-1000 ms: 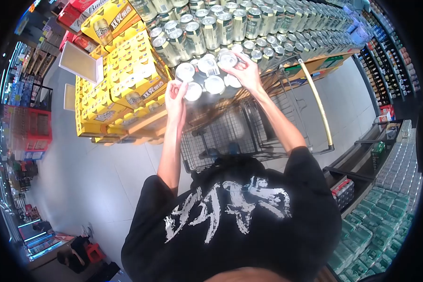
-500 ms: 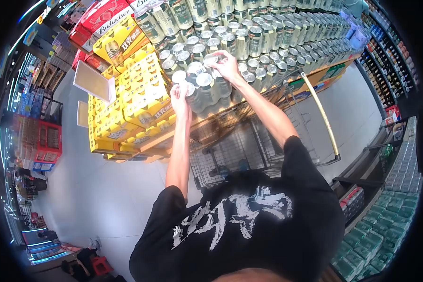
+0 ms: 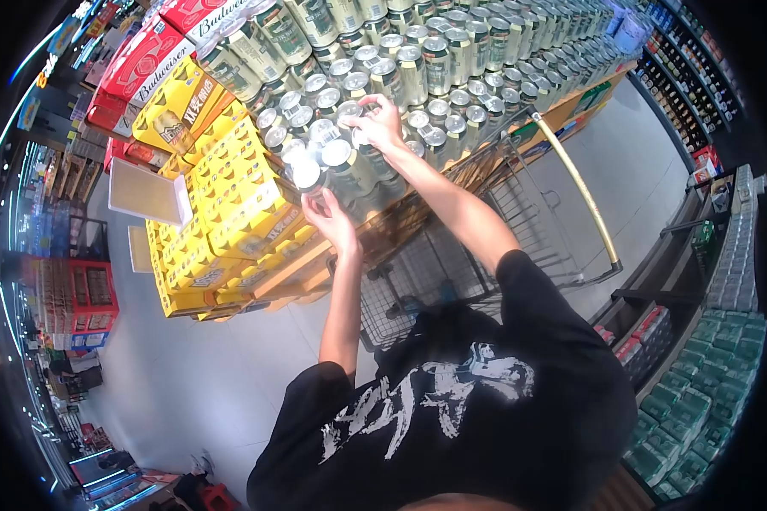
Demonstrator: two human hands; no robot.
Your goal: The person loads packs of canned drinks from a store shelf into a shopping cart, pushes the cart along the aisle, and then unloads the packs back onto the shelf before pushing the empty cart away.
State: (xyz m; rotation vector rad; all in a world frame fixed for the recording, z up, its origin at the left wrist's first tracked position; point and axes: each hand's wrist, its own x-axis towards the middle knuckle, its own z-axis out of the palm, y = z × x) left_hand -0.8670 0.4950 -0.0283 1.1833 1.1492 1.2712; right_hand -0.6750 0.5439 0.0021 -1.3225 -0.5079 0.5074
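Observation:
A cluster of tall cans with silver lids (image 3: 337,153) stands at the front corner of a large can display, bright with glare. My right hand (image 3: 377,125) bends over the cluster's right side, its fingers curled against a can (image 3: 349,112). My left hand (image 3: 331,220) is just below the front-left can (image 3: 306,176), palm up, with thumb and fingers apart. Whether its fingertips touch that can is hard to tell. Glare hides whether plastic film binds the cluster.
Yellow beer cartons (image 3: 230,204) are stacked to the left, with red Budweiser cartons (image 3: 141,64) behind. A blank sign board (image 3: 149,192) juts out there. A shopping cart with a yellowish handle (image 3: 575,183) stands against the wooden display base. Green packs (image 3: 699,383) fill the lower right.
The view has shifted, with the display now lower and further left. My left hand has come down from the side of the front-left can and its fingers have spread. My right hand stays at the cluster.

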